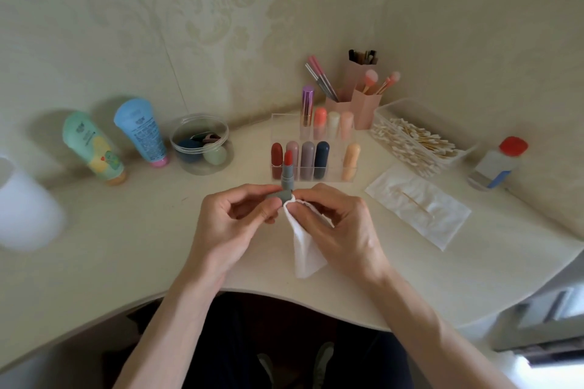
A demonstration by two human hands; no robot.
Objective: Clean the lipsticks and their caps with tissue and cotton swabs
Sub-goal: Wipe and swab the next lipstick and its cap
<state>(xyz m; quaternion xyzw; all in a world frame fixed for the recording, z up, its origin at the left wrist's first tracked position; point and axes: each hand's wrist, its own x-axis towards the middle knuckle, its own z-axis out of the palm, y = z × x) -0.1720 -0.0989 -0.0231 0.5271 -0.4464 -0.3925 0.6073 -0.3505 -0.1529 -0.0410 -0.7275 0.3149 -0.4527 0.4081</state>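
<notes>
Clutter surrounds the clear rack [284, 126] at the back of the counter [126, 246] in the head view. Left of the rack stands a round clear jar [189, 167] holding makeup sponges in dark blue and pale green, and further left a blue tube [140, 133] and a green tube [91, 145] stand on their caps. Behind the rack, pink holders [363, 104] carry brushes. To its right a clear tray [392, 104] is heaped with cotton swabs [410, 142]. A flat tissue sheet [442, 224] lies in front of the tray with a single swab [417, 204] on it. Beyond these is a small bottle [496, 164] with a red cap.

Directly in front of the rack, the left hand [227, 218] has its grip closed on the grey base of an uncapped lipstick [287, 177]. It stands upright with the red bullet wound out, and it hides part of the rack's front row. The right hand [341, 224] pinches a white tissue [305, 249] against that base, and the rest of the tissue hangs down between the hands.

A blurred white shape [25, 208] far left of the rack cannot be made out. Labels on the tubes and the bottle are too small to read.

The rack holds capped lipsticks [308, 161]: five in the front row, with one slot open, and four behind.
</notes>
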